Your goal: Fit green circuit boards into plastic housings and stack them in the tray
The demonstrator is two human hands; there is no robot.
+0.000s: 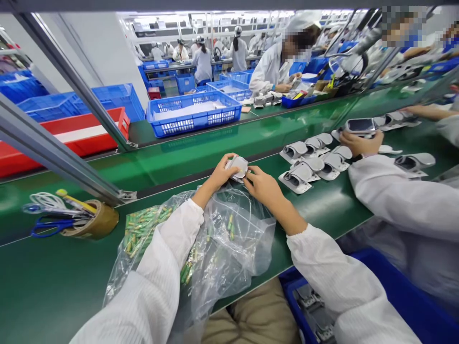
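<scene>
My left hand (221,174) is closed around a small light-grey plastic housing (239,167), held above the far edge of a clear plastic bag. From the right, my right hand (263,187) brings its bent fingertips against the housing's side; whether a small part sits between them is hidden. Beneath my forearms lies the clear plastic bag (247,239), with many small green-and-gold cylindrical parts (147,227) in it. To the right of my right hand, several grey housings with curved tops (301,172) stand in rows on the green bench (322,210).
A brown round holder (102,222) with scissors and pens stands at left. Across the green belt (179,155) are a blue crate (193,125) and a red tray (124,122). A co-worker's hand (362,143) holds a device at right. A blue bin (380,272) sits below the bench edge.
</scene>
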